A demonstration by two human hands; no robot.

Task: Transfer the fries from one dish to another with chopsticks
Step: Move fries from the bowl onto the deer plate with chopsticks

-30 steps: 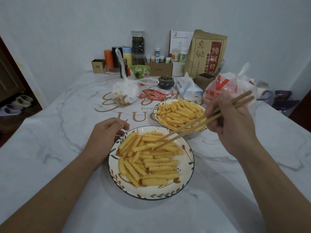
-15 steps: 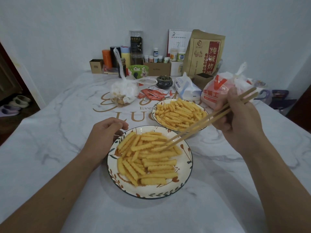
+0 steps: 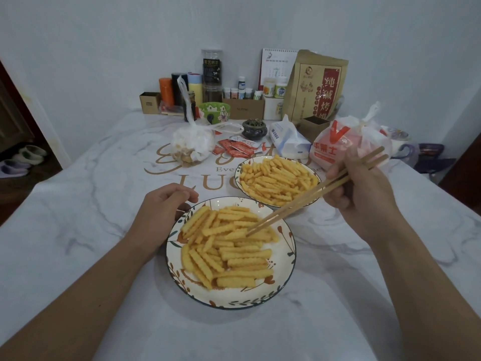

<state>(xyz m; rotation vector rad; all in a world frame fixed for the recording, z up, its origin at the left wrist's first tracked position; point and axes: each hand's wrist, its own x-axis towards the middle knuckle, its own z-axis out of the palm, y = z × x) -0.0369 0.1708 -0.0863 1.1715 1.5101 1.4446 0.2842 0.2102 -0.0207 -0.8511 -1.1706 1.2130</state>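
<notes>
Chopsticks (image 3: 309,198) dipped into near plate's (image 3: 283,280) fries (image 3: 229,246) (right hand (image 3: 364,196) gripping); left hand (image 3: 161,209) curled, empty.

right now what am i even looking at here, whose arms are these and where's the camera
There is no machine here: the arms belong to a person wearing a wide-angle camera on the head, so you look forward and down at their own hands. The right hand holds a pair of wooden chopsticks in its grip, tips down among the crinkle fries on the near plate. The left hand rests at that plate's rim, fingers loosely curled. Just behind stands a second dish, also full of fries. All this sits on a marble-patterned table, with plastic bags, boxes and bottles farther back.
</notes>
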